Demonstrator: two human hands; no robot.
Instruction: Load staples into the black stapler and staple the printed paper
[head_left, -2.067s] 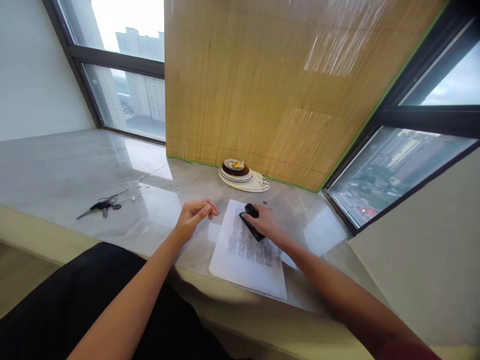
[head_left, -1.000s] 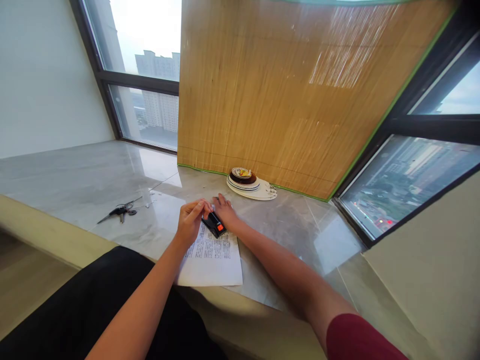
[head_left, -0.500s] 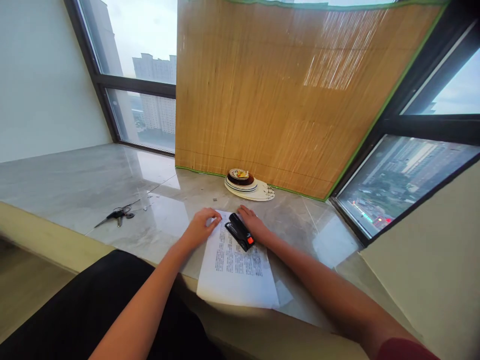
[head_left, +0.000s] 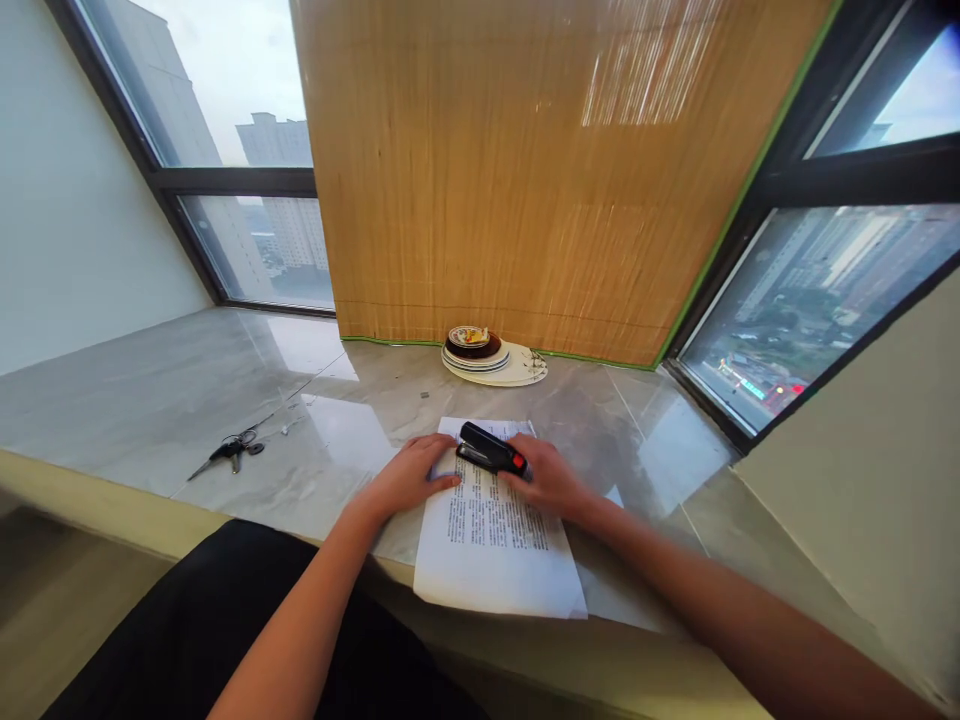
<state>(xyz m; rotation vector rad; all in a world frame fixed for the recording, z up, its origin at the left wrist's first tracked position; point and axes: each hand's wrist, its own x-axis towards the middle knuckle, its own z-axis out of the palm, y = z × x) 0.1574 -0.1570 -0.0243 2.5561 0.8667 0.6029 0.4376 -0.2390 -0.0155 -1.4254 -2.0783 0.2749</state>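
Note:
A black stapler (head_left: 487, 448) with a red-orange patch at its right end lies over the upper part of a printed sheet of paper (head_left: 499, 575). My right hand (head_left: 546, 478) is closed around the stapler's right end, thumb on the near side and fingers on the far side. At the paper's left edge rests my left hand (head_left: 415, 473), thumb and fingers apart, close to the stapler's left end and holding nothing. A corner of white paper (head_left: 615, 496) shows beyond my right wrist.
A stack of plates (head_left: 480, 365) stands by the bamboo blind (head_left: 525, 200) at the back of the stone sill (head_left: 360, 390). Keys (head_left: 236, 448) lie to the left. A small staple-like piece (head_left: 424, 395) lies behind the paper. The sill's front edge runs before my knees.
My right hand has come back from the paper's far edge and taken hold of the stapler, which has turned to lie more crosswise. My left hand's thumb and fingers have spread. The view has shifted.

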